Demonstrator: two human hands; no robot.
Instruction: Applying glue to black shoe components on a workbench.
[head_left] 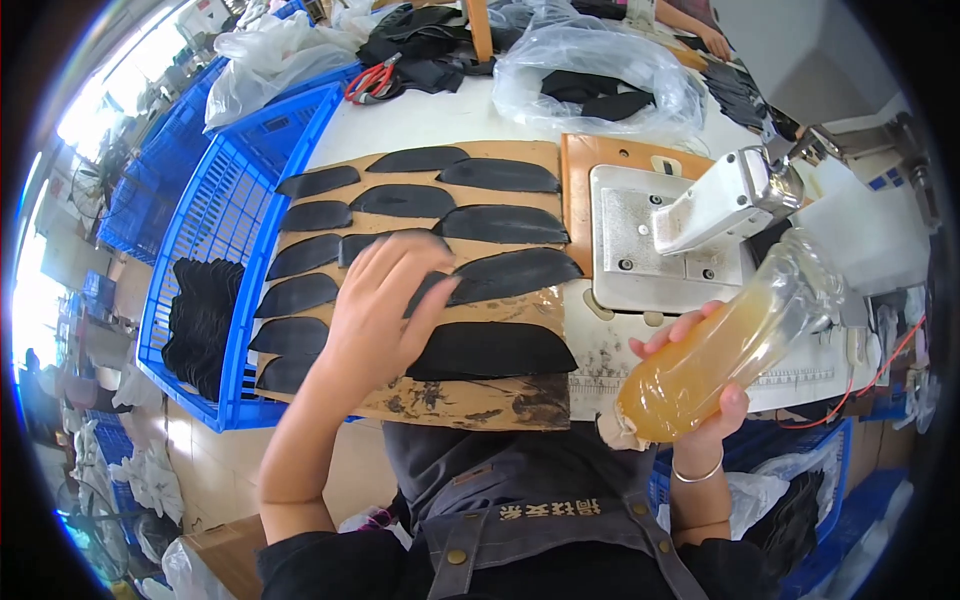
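Note:
Rows of black curved, leaf-shaped pieces [490, 350] lie on a brown board [470, 402], some overlapping. Over the middle of the rows, my left hand [385, 300] has its fingers curled and its thumb toward them, with a dark curved piece [428, 290] between; the fingers partly hide it. My right hand [708, 415] is wrapped round a clear plastic bottle [700, 365] of amber liquid. The bottle is tilted, its pale, crusted end [622, 432] low and to the left, just off the board's right edge.
A white sewing machine [715, 205] stands right of the board. Beside the board's left side is a blue crate [240, 300] with stacked black pieces [200, 325]. Red-handled scissors [372, 82] and a clear plastic bag [600, 75] lie behind. Another person's hand [715, 42] shows at the far right.

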